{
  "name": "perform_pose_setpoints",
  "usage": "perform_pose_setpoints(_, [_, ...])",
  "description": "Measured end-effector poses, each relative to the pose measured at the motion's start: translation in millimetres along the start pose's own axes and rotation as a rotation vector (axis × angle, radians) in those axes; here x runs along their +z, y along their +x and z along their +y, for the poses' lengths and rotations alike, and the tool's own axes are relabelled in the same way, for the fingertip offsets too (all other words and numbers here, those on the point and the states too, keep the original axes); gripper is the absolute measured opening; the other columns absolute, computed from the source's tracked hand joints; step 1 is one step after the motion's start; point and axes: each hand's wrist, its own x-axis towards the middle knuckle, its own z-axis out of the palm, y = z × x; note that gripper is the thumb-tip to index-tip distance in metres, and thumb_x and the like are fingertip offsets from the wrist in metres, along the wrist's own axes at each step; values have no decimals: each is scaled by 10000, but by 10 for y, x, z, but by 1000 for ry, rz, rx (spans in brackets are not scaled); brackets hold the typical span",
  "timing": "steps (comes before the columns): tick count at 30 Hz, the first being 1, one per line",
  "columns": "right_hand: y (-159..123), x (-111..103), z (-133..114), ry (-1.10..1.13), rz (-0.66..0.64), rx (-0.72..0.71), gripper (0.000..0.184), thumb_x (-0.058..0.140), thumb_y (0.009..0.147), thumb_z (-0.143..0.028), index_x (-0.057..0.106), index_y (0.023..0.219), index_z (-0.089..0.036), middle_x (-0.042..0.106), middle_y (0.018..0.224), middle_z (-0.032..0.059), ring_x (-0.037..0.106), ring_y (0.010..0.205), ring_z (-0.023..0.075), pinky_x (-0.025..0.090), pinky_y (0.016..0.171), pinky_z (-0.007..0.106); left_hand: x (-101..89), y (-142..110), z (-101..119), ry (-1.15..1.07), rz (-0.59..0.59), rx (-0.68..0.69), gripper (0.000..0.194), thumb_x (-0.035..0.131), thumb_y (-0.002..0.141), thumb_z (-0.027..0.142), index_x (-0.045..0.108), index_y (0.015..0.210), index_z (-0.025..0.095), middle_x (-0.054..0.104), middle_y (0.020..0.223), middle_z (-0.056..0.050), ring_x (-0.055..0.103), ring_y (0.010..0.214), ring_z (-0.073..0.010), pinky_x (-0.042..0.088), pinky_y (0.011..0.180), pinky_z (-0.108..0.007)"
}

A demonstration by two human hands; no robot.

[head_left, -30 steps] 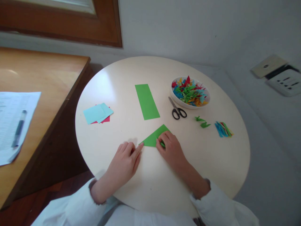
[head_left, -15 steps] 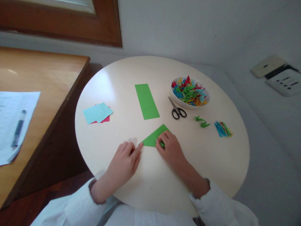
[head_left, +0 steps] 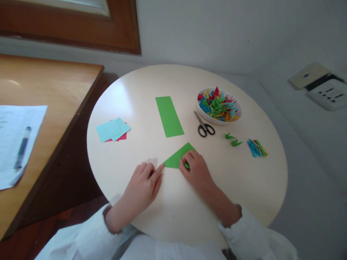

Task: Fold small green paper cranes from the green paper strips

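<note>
A folded piece of green paper (head_left: 175, 159) lies flat near the front of the round white table, its peak pointing away from me. My left hand (head_left: 145, 182) is closed, other fingers curled, with its index fingertip pressing the paper's left corner. Over the right part of the paper, my right hand (head_left: 196, 168) has bent fingers and grips the edge, a bit of green showing between thumb and fingers. The paper's right corner is hidden beneath that hand. Beyond it lies a flat green paper strip (head_left: 170, 117).
Black-handled scissors (head_left: 203, 126) lie beside a white bowl (head_left: 210, 118) of colourful paper cranes. Two small green cranes (head_left: 233, 140) and a pile of coloured slips (head_left: 257, 148) are at right. Light blue and red paper sheets (head_left: 112, 130) lie left. A wooden desk (head_left: 54, 86) stands alongside.
Hardly anything differs. The left index fingertip sits at the paper's left corner as before, and the right hand has stayed in place.
</note>
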Motion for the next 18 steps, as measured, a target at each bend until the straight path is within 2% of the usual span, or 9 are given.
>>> perform_pose_setpoints(10, [0, 10, -3, -24, 7, 1, 158, 476, 744, -115, 433, 614, -194, 498, 657, 27, 469, 636, 159, 359, 602, 274, -26, 10, 14, -4, 69, -6, 262, 450, 855, 175, 574, 1069, 86, 549, 763, -85, 484, 698, -189, 466, 611, -349])
perform_pose_setpoints(13, [-3, 18, -1, -34, 13, -1, 153, 479, 742, -116, 438, 616, -193, 501, 658, 27, 468, 639, 160, 357, 608, 275, -25, 11, 73, -80, 116, 81, 287, 445, 848, 130, 536, 1115, 79, 600, 955, -133, 543, 872, -216, 502, 739, -387])
perform_pose_setpoints(16, [-7, 25, 2, -32, 16, -2, 151, 473, 749, -121, 440, 620, -193, 502, 659, 27, 473, 650, 163, 359, 618, 276, 0, -5, 172, -100, 76, 249, 325, 427, 861, 140, 492, 1170, 61, 584, 1153, -155, 502, 1117, -244, 452, 938, -433])
perform_pose_setpoints(18, [-9, 27, 4, -31, 15, -3, 150, 468, 753, -125, 442, 623, -193, 503, 663, 27, 475, 654, 164, 360, 621, 277, 27, -20, 233, -63, 23, 268, 365, 429, 864, 160, 463, 1210, 47, 538, 1249, -168, 440, 1214, -266, 415, 994, -446])
